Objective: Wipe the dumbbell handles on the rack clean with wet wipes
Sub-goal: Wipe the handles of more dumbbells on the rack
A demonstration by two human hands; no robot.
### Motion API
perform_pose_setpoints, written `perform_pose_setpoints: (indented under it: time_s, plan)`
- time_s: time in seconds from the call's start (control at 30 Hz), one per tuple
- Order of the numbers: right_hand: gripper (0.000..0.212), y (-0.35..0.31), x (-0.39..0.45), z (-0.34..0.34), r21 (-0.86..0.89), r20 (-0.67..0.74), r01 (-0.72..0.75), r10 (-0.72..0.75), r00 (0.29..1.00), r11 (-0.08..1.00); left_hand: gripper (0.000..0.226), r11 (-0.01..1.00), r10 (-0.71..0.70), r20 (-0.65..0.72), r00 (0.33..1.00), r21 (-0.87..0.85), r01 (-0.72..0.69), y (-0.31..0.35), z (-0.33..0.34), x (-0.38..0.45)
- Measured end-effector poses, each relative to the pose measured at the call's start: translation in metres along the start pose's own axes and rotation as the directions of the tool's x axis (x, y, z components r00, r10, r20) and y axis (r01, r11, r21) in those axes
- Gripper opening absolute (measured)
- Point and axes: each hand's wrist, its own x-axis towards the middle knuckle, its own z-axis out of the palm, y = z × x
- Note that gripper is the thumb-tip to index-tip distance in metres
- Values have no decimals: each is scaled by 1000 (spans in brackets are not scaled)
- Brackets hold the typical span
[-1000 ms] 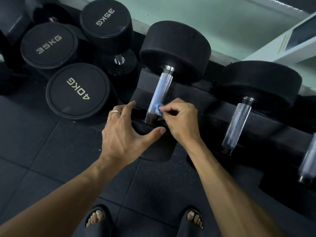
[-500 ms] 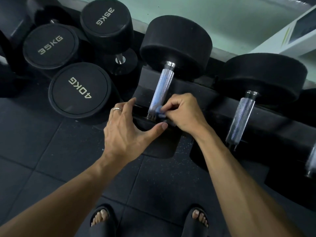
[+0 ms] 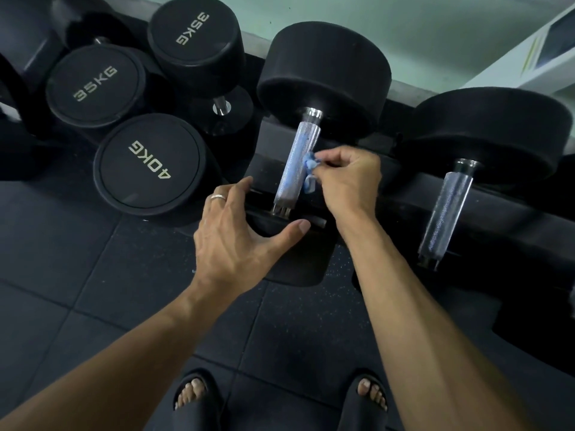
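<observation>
Plates [image 3: 148, 161] read 40KG, 35KG. Right hand [image 3: 345, 178] pinches blue wipe [image 3: 310, 172] against racked handle [image 3: 295, 164], now higher up it than before. Left hand [image 3: 231, 241], ringed, spread open on the near weight.

blue wipe [image 3: 310, 169], knurled silver handle [image 3: 297, 164]

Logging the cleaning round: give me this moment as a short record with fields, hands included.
setting: black dumbbell rack on dark rubber floor tiles
handle in work: knurled silver dumbbell handle, left of the two on the rack
wipe: crumpled blue wet wipe against that handle's right side, about mid-length
right hand: pinches the wipe
left hand: fingers spread, holds nothing, on the dumbbell's near black end; ring on one finger
next handle: second knurled silver handle to the right, untouched now
floor: black dumbbell marked 40KG, two ends marked 35KG behind it
</observation>
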Motion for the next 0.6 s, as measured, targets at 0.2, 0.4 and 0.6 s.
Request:
perform_pose_setpoints:
  time_s: [0.2,0.4,0.6]
  plan:
    - [22,16,-18,-3,-229,163,-117,157,974,966,115,1000,-9,1,1000,-1,9,1,-1,0]
    - [23,-1,-6,6,-18,32,-114,115,993,993,112,1000,1,-6,1000,-2,-1,0,0,-1]
    - [22,1,-9,5,59,59,-170,166,984,984,114,1000,2,4,1000,-1,-2,1,-2,0]
